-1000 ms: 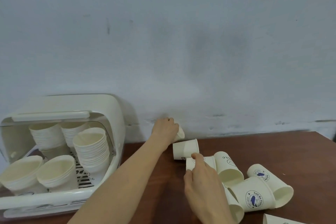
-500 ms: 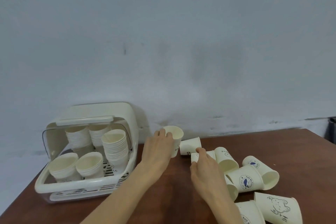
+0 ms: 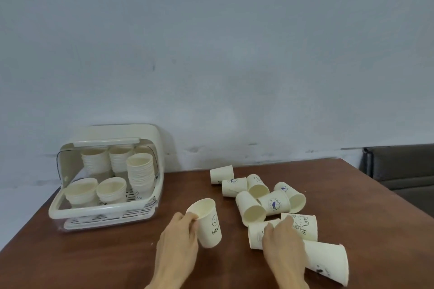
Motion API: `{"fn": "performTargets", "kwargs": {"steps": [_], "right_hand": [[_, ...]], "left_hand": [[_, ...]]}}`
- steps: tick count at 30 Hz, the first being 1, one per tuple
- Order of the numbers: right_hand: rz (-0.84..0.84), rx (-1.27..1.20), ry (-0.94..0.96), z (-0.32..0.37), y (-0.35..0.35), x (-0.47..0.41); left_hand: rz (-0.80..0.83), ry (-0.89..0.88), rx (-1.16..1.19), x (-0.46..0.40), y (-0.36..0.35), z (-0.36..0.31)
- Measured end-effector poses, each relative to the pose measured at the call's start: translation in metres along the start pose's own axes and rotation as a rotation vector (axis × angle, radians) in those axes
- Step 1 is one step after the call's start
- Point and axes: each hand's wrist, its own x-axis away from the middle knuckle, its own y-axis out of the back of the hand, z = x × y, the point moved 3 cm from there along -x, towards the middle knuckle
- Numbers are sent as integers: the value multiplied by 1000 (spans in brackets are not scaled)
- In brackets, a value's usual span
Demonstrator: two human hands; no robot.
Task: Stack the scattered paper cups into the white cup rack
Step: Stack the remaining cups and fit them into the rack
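One cup point(image 3: 207, 223) gripped in my left hand point(image 3: 179, 239), rack point(image 3: 105, 211) off to its left. Right hand point(image 3: 283, 245) curls on a lying cup point(image 3: 257, 234); loose cups point(image 3: 260, 197) beyond it.

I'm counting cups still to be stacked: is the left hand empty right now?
No, the left hand grips a HELLO-printed paper cup above the table, to the right of the white cup rack.

Single head cam, looking forward and slightly down across the tabletop point(image 3: 117, 253) toward the far wall point(image 3: 211, 54). Hands point(image 3: 178, 239) close at the near edge. No second view.
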Motion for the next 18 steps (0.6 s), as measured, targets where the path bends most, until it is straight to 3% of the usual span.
{"fn": "performTargets", "kwargs": {"steps": [7, 13, 18], "right_hand": [[53, 128, 9, -5, -8, 9], [92, 36, -19, -1, -16, 20], [146, -97, 86, 14, -23, 39]], "left_hand": [[-47, 41, 82, 28, 9, -1], [-69, 55, 81, 41, 25, 9], [-98, 84, 75, 53, 41, 29]]}}
